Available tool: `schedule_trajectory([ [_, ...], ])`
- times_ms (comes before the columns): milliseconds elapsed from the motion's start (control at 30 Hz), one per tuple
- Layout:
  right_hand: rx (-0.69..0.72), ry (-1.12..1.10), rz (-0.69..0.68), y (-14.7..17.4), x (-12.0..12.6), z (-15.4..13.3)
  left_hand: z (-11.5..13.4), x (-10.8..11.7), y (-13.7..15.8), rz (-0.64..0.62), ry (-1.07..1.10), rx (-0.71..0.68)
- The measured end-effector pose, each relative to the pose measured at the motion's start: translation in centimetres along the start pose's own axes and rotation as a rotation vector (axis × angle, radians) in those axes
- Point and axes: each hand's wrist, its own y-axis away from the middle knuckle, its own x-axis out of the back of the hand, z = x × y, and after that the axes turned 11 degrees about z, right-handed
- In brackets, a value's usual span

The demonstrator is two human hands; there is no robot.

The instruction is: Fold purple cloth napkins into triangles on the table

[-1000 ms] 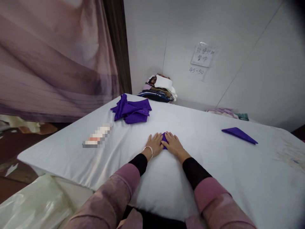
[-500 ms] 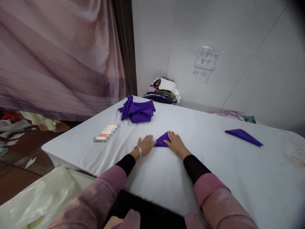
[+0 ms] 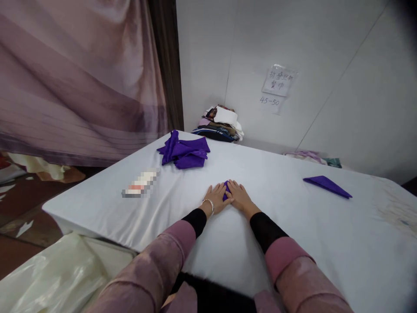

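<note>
Half a second ago my hands were spread apart with a purple triangle of cloth showing between them; now I have drawn them together again and they cover nearly all of it. My left hand (image 3: 217, 196) lies flat, palm down, fingers stretched out and not gripping anything, with a pale bracelet at the wrist. My right hand (image 3: 239, 196) lies flat the same way just beside it, the two touching at the thumbs. Both press on the small purple napkin (image 3: 226, 191), of which only a narrow strip shows between my fingers. It sits on the white table sheet (image 3: 280, 226), near the middle of the table, straight in front of me.

Farther off to the left, near the table's far edge, is a loose pile of purple napkins (image 3: 184, 153). Well away to the right lies one folded purple napkin (image 3: 326, 185), a long flat triangle. A blurred small object (image 3: 140, 183) lies on the sheet to the left. Behind the table, against the wall, is a stack of mixed cloths (image 3: 219, 122), and a paper note (image 3: 276, 81) is taped above.
</note>
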Motion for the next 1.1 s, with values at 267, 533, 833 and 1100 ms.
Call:
schedule_trajectory([
  [267,-0.014,-0.002,0.022,0.0,-0.3,0.0,-2.2,0.8,2.9,0.016,-0.072,0.007],
  [533,-0.023,-0.012,0.006,0.0,-0.2,-0.1,-2.8,2.2,4.5,0.016,-0.148,0.144],
  [833,0.016,0.025,-0.001,0.1,0.3,-0.1,0.6,-0.4,0.3,0.013,-0.065,-0.076],
  [1100,-0.109,-0.086,-0.048,-1.0,0.3,0.4,-0.1,-1.4,0.6,0.038,-0.084,-0.094],
])
